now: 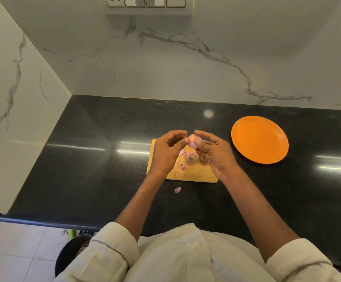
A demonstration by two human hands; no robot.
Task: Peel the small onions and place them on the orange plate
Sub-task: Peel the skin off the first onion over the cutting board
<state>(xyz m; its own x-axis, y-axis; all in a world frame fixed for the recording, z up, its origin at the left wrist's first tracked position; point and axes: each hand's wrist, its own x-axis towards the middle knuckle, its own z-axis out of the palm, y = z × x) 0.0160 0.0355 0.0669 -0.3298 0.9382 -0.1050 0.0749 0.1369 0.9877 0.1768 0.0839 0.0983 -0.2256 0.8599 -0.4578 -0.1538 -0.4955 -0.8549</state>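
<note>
While I hold one small onion above the cutting board, my right hand grips it and my left hand pinches its skin; another onion lies below, the orange plate apart on the surface.

I see both hands over the wooden board: my right hand and left hand pinch 1 small onion. Another onion lies beneath. The orange plate sits right, bare.
</note>
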